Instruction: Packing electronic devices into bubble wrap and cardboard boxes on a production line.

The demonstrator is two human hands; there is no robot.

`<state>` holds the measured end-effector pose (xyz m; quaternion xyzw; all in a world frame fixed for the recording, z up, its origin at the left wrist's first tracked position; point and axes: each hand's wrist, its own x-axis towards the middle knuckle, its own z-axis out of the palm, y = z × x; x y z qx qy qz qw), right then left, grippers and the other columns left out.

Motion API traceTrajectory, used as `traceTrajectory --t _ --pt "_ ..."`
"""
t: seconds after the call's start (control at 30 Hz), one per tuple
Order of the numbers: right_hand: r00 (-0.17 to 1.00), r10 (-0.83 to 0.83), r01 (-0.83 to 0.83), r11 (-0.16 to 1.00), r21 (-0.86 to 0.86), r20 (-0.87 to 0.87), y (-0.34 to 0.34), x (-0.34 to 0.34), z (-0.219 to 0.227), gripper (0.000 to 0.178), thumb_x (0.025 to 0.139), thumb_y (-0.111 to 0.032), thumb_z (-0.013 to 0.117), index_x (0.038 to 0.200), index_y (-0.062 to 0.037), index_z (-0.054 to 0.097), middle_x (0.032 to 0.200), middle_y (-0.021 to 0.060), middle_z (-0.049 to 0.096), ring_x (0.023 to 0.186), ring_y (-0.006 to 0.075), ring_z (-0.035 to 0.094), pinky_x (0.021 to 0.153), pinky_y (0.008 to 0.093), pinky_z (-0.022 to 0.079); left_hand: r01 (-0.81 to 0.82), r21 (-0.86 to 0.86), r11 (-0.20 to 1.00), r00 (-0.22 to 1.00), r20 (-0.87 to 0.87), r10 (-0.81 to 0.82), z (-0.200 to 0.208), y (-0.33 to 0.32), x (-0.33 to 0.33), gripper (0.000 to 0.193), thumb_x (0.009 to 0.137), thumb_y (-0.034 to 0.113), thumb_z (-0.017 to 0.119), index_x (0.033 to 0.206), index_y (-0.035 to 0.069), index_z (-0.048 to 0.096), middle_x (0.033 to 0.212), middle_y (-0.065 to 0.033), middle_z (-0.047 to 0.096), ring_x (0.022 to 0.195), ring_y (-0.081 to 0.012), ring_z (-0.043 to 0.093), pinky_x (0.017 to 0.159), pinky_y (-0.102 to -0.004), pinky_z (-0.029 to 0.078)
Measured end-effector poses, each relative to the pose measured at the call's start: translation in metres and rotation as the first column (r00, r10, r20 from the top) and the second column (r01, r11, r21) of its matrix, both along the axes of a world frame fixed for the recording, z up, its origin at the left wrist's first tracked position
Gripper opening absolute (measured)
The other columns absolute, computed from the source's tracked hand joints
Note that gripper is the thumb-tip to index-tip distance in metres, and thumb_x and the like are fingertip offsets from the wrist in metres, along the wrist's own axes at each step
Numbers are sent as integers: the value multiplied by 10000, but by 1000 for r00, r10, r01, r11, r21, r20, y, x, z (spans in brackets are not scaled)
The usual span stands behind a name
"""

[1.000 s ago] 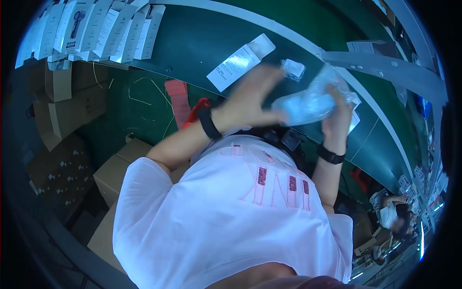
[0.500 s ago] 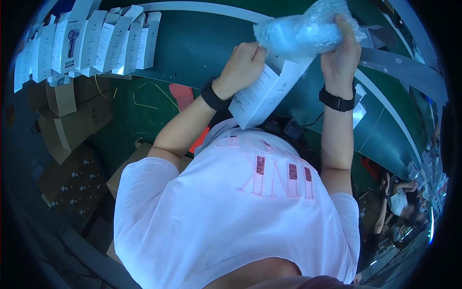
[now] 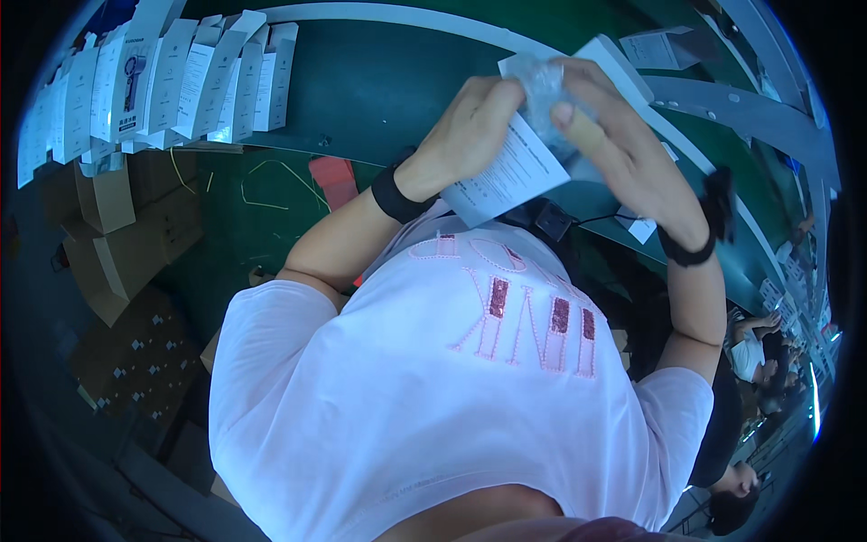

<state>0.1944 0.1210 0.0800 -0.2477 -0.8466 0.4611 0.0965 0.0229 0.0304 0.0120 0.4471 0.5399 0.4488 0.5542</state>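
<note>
My left hand [image 3: 465,126] is closed round the upper side of a white printed carton [image 3: 510,176], which is tilted in front of my chest. A clear bubble-wrap bundle [image 3: 544,88] sits at the carton's upper end, between my two hands. Over it bends my right hand [image 3: 623,149], its thumb and fingers curled against the wrap. What lies inside the wrap cannot be made out, and my hands hide much of the carton's mouth. A white panel [image 3: 619,68] shows behind my right fingers; whether it belongs to this carton is unclear.
Several upright white cartons [image 3: 190,81] stand in a row at the left of the green table [image 3: 379,72]. Another carton [image 3: 659,48] lies far right, beyond a curved pale rail [image 3: 704,95]. A black device [image 3: 553,219] with a cable is near my waist. Brown boxes [image 3: 135,235] stand lower left.
My right hand has brought the bubble-wrap bundle down and left, from above the carton to its upper end. The right elbow has swung outward. My left hand still grips the carton, now turned slightly.
</note>
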Motion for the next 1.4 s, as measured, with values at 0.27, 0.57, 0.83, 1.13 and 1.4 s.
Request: traceTrajectory --t 0.27,0.57,0.83,1.13,1.4 --pt "961 -203 129 929 -348 -188 32 19 -42 252 964 -195 505 1116 -66 659 1002 83 683 909 183 631 850 323 491 -291 61 955 910 -291 296 -29 -23 -14 421 985 298 368 1151 -37 561 772 -90 606 695 -156 535 645 -300 440" --pt "639 -742 654 662 365 202 -9 65 -311 521 821 -381 693 1178 -16 588 882 192 660 817 281 646 717 384 511 -329 -245 912 919 138 368 -24 -27 -29 624 979 538 348 1096 -16 610 966 -89 640 836 -119 585 741 -268 458" --pt "796 -554 473 820 -323 -243 41 57 -16 321 865 -168 669 1157 -51 605 1018 57 659 852 126 647 722 244 516 -181 -228 957 882 393 261 2 -26 3 654 936 568 447 1073 -56 584 923 -63 629 803 -96 578 726 -229 464" --pt "736 603 -507 792 -339 308 32 -16 48 187 838 -111 635 953 36 652 726 128 604 722 163 553 659 306 454 133 -166 977 925 376 -62 23 -26 24 574 957 514 455 1069 -38 566 892 -39 606 796 -60 538 679 -213 436" --pt "463 859 -482 452 -751 220 18 -8 51 478 915 -302 601 1201 75 529 1043 128 649 929 176 575 835 309 458 300 -131 945 835 516 -194 28 -28 43 576 990 431 430 1266 -72 480 1103 -96 600 979 -108 562 841 -226 447"
